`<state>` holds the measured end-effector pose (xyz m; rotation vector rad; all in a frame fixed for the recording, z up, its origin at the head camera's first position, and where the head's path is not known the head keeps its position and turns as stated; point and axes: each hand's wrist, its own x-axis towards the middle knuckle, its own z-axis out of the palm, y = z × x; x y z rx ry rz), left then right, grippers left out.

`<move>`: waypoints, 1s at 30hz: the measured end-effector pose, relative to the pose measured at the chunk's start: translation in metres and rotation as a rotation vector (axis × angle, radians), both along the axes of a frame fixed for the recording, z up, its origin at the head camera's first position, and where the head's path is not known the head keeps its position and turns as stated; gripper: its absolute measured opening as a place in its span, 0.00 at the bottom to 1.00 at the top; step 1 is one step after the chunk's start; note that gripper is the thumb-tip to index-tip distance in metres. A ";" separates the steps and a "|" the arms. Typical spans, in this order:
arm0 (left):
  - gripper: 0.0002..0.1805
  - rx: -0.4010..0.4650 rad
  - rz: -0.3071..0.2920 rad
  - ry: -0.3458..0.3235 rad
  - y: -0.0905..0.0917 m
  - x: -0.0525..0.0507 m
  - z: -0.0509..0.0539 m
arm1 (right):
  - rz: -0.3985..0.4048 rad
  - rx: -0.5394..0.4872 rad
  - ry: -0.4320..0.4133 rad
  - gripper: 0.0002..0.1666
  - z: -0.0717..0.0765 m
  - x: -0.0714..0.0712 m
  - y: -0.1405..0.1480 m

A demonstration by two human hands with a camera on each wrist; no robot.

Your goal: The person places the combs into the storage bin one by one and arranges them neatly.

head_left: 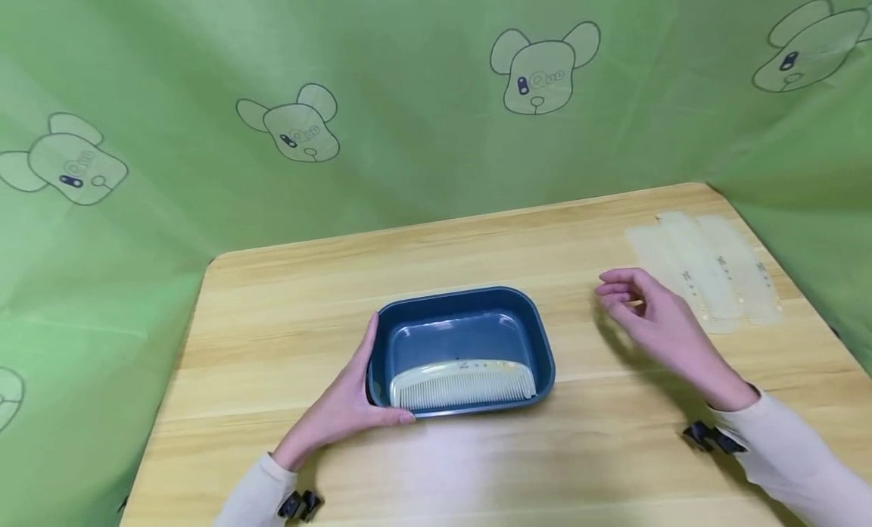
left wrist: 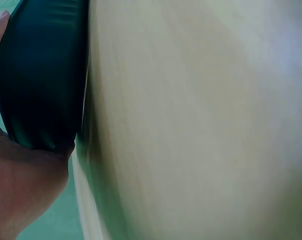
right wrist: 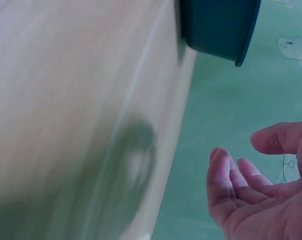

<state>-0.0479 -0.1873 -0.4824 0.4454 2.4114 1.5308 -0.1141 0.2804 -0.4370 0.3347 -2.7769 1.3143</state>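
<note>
The left hand [head_left: 346, 403] grips the left end of the tray [head_left: 458, 342], thumb at the near rim beside the comb [head_left: 465, 383] inside, while the right hand [head_left: 655, 319], fingers loosely curled, hovers apart rightward.

- Basin [head_left: 456, 341]: solid dark blue, glossy highlights inside.
- Comb [head_left: 463, 383]: pale cream-green, small dark marks along spine, teeth as fine stripes.
- Packets [head_left: 708, 266]: translucent whitish, short dark print.
- Surface [head_left: 286, 322]: light yellow-brown, streaked wood grain.
- Cloth [head_left: 415, 95]: green, printed with paler, dark-outlined animal heads [head_left: 541, 73], dark blue eye patches.
- Sleeves [head_left: 783, 444]: plain off-white.
- Wrist mounts [head_left: 700, 436]: black.
</note>
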 end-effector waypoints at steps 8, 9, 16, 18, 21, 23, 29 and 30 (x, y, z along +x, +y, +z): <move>0.84 0.008 -0.008 0.010 0.001 -0.001 0.000 | -0.126 0.133 -0.058 0.29 -0.004 -0.005 0.030; 0.84 0.012 -0.012 0.013 0.001 -0.002 0.000 | -0.139 0.143 -0.075 0.30 -0.004 -0.005 0.034; 0.84 0.016 -0.014 0.015 0.001 -0.001 0.000 | -0.153 0.188 -0.133 0.36 -0.006 -0.013 0.050; 0.84 0.013 -0.010 0.014 0.001 -0.001 0.000 | -0.149 0.202 -0.142 0.38 -0.007 -0.015 0.053; 0.84 0.011 -0.011 0.015 0.001 -0.002 -0.001 | -0.146 0.217 -0.155 0.41 -0.008 -0.017 0.059; 0.83 0.012 -0.014 0.014 0.002 -0.003 -0.001 | -0.150 0.224 -0.160 0.42 -0.009 -0.018 0.062; 0.84 0.008 -0.017 0.016 0.001 -0.003 -0.002 | -0.136 0.258 -0.176 0.44 -0.013 -0.022 0.071; 0.84 0.010 -0.016 0.014 0.001 -0.003 -0.002 | -0.129 0.269 -0.180 0.45 -0.014 -0.024 0.072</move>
